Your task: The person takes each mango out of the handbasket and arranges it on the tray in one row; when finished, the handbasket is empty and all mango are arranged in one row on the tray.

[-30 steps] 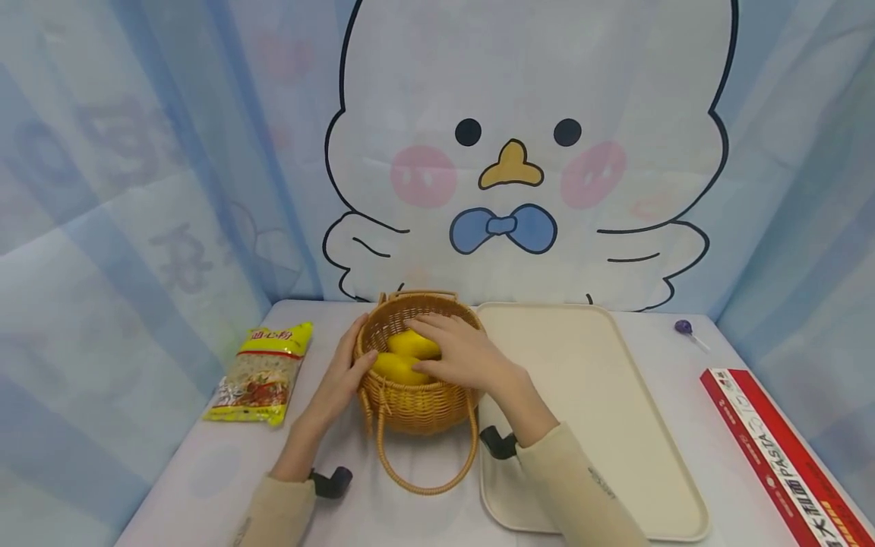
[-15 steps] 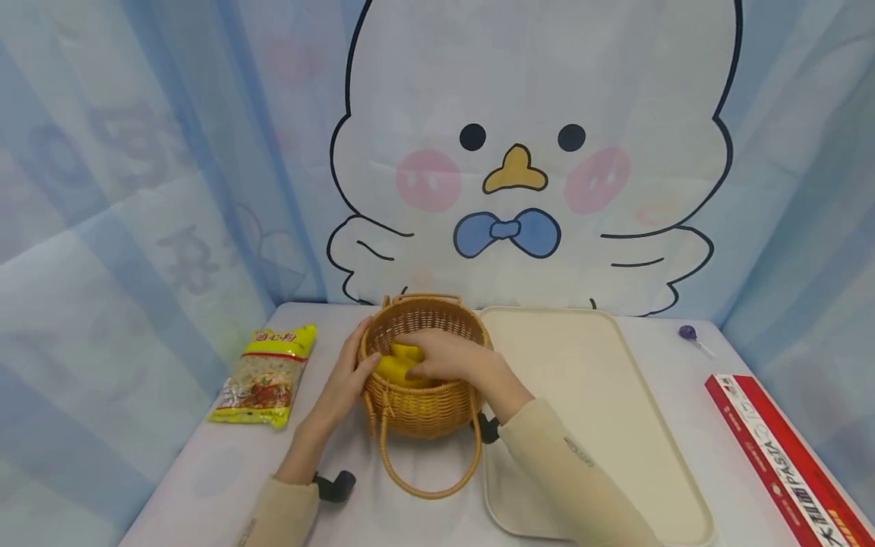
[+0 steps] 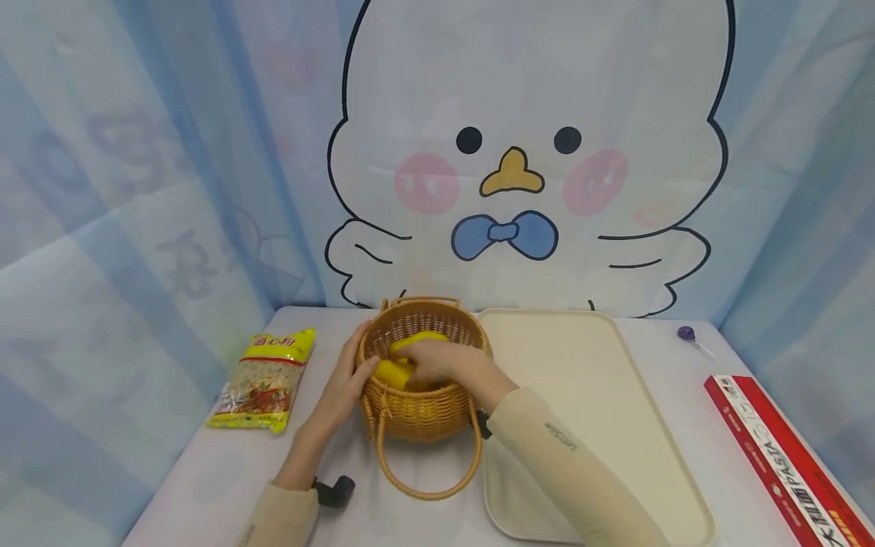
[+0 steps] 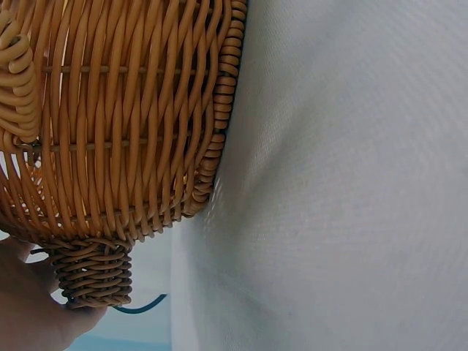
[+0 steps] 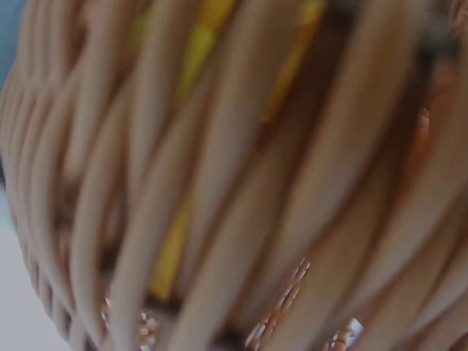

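Note:
A round wicker basket [image 3: 424, 418] stands on the table, its front handle folded down. My left hand [image 3: 342, 387] grips the basket's left rim, thumb on top and fingers along the outer side. Inside the basket lie smooth yellow fruits that look like lemons; one fruit [image 3: 395, 374] is near the front rim and another fruit [image 3: 418, 339] lies behind it. My right hand [image 3: 440, 361] reaches over the right rim into the basket, bent down among the fruits. Its fingertips are hidden. The right wrist view shows only wicker weave close up, with yellow through the gaps.
A cream tray [image 3: 588, 425] lies right of the basket, under my right forearm. A yellow food packet [image 3: 263, 380] lies at the left. At the right are a purple lollipop [image 3: 687, 333] and a red pasta box [image 3: 786, 456]. Curtains [image 3: 137, 228] hang around the table.
My right hand has gone from atop the fruits down deeper into the basket, and the fruits have shifted lower. My left hand has stayed on the rim.

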A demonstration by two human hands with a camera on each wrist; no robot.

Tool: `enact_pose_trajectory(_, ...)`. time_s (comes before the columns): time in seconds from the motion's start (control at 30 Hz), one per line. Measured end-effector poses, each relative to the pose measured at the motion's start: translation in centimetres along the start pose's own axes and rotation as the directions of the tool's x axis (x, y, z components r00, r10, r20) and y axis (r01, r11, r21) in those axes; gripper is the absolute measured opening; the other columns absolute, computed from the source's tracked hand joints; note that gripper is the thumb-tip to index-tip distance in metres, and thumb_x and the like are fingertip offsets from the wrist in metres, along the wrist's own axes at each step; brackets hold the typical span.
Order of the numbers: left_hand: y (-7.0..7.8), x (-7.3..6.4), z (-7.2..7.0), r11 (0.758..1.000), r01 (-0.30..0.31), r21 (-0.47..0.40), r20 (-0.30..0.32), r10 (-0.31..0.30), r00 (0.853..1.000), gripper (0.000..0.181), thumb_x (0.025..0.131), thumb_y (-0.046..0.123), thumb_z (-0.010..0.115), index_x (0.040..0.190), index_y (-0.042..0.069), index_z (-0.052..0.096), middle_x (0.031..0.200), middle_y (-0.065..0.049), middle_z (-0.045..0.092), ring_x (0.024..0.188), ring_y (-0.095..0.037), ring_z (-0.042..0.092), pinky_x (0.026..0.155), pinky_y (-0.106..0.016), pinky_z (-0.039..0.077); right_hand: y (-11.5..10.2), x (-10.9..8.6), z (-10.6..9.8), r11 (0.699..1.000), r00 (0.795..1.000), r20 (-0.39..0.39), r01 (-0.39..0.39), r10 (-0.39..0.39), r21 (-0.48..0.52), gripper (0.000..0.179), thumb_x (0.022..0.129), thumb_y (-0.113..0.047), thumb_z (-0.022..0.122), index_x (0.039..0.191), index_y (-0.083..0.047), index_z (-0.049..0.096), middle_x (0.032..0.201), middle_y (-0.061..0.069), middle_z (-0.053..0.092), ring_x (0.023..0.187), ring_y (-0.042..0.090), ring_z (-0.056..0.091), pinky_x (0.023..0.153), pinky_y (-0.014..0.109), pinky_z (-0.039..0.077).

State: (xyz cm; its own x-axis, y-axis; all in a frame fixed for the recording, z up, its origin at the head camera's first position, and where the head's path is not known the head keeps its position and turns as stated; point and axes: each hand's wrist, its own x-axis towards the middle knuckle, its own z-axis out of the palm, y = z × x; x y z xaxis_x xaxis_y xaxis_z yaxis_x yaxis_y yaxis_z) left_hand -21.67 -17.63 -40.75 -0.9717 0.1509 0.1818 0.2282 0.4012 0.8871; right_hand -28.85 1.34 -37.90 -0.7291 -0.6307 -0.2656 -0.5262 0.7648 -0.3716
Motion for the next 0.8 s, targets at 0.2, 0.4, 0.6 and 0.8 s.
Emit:
enact_pose_trajectory(0.2, -2.7, 0.9, 0.4, 1.000, -0.011, -0.012, -0.017, 0.011, 1.000, 0.064, 0.105, 0.036, 0.044, 0.160, 0.027, 0.012, 0.168, -0.006, 0.011, 0.155, -0.033, 0.013, 0.124, -0.060, 0.015, 0.5, 0.3, 0.2, 0.999, 0.993, 0.107, -0.050, 0.048, 0.013, 0.065, 0.093, -0.026, 0.063, 0.154, -0.027, 0.039, 0.153, -0.001, 0.049, 0.142, 0.022, 0.044, 0.119, 0.046, 0.035)
enact_pose_trajectory(0.4, -4.1, 1.3, 0.7, 0.999, -0.030, -0.012, -0.032, 0.029, 0.999, 0.063, 0.104, 0.045, 0.043, 0.159, 0.035, 0.013, 0.168, 0.000, 0.012, 0.155, -0.030, 0.014, 0.123, -0.059, 0.017, 0.8, 0.6, 0.0, 0.989, 0.994, 0.106, -0.043, 0.028, 0.143, 0.066, 0.093, -0.027, 0.064, 0.154, -0.024, 0.038, 0.156, 0.000, 0.044, 0.144, 0.023, 0.038, 0.121, 0.049, 0.031)
enact_pose_trajectory(0.6, -4.1, 1.3, 0.7, 0.999, -0.034, -0.002, -0.035, 0.034, 0.999, 0.065, 0.104, 0.047, 0.042, 0.160, 0.032, 0.013, 0.168, 0.000, 0.012, 0.155, -0.031, 0.015, 0.122, -0.060, 0.019, 0.7, 0.8, -0.1, 0.985, 0.998, 0.068, -0.023, 0.012, 0.168, 0.065, 0.092, -0.030, 0.066, 0.151, -0.021, 0.041, 0.153, 0.001, 0.048, 0.138, 0.022, 0.044, 0.118, 0.047, 0.036)
enact_pose_trajectory(0.8, -4.2, 1.2, 0.6, 0.999, -0.036, 0.007, -0.031, 0.037, 0.999, 0.063, 0.104, 0.046, 0.041, 0.159, 0.035, 0.013, 0.168, -0.001, 0.012, 0.155, -0.031, 0.015, 0.123, -0.060, 0.018, 0.7, 0.8, -0.1, 0.994, 0.999, -0.006, 0.041, -0.041, 0.105, 0.063, 0.088, -0.031, 0.065, 0.147, -0.021, 0.048, 0.139, 0.000, 0.058, 0.114, 0.017, 0.055, 0.100, 0.035, 0.048)
